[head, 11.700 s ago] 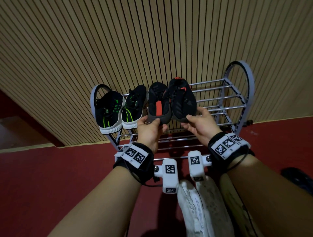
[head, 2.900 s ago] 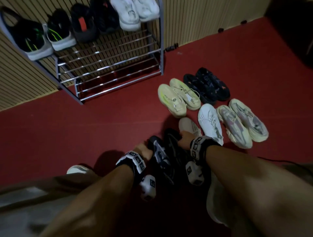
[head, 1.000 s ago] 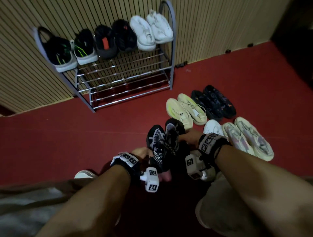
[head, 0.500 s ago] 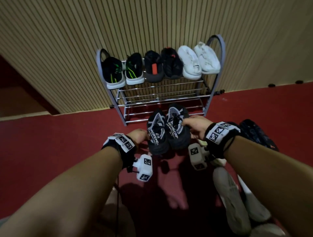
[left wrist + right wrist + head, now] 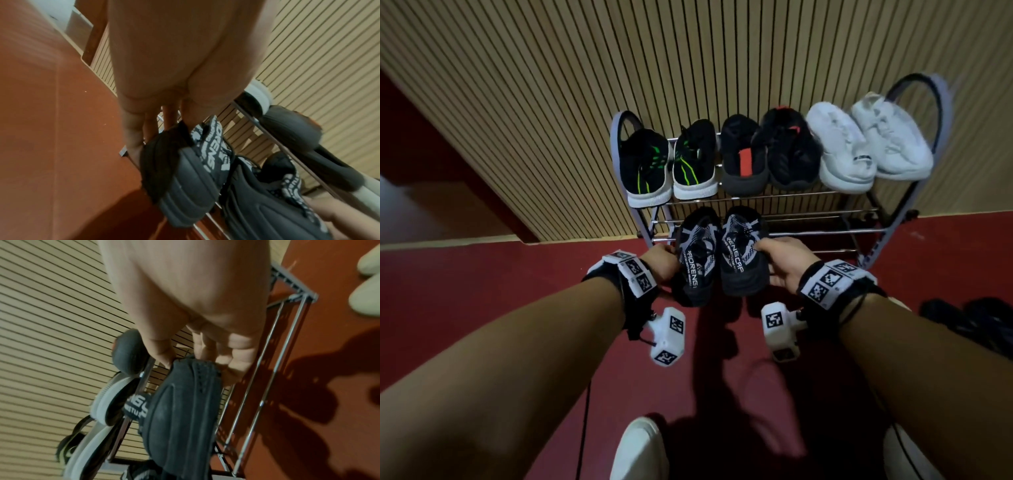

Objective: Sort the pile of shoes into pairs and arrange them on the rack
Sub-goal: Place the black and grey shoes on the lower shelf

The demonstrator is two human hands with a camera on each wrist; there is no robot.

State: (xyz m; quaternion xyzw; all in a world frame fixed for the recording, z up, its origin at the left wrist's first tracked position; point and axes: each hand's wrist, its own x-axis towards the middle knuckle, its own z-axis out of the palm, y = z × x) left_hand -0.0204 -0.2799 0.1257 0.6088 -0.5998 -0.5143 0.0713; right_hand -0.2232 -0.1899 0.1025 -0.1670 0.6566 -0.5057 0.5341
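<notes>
In front of the rack (image 5: 893, 212), a black-and-white pair held up.
Left hand (image 5: 659, 262) grips the left sneaker (image 5: 697, 260), right hand (image 5: 782, 263) the right sneaker (image 5: 743, 253); lettering reads "RENGCAP", its start hidden.

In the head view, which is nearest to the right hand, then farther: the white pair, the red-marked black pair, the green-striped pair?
From the right hand:
1. Red-marked black pair, top shelf, middle.
2. White pair, top shelf, right end.
3. Green-striped pair, top shelf, left end.
</notes>
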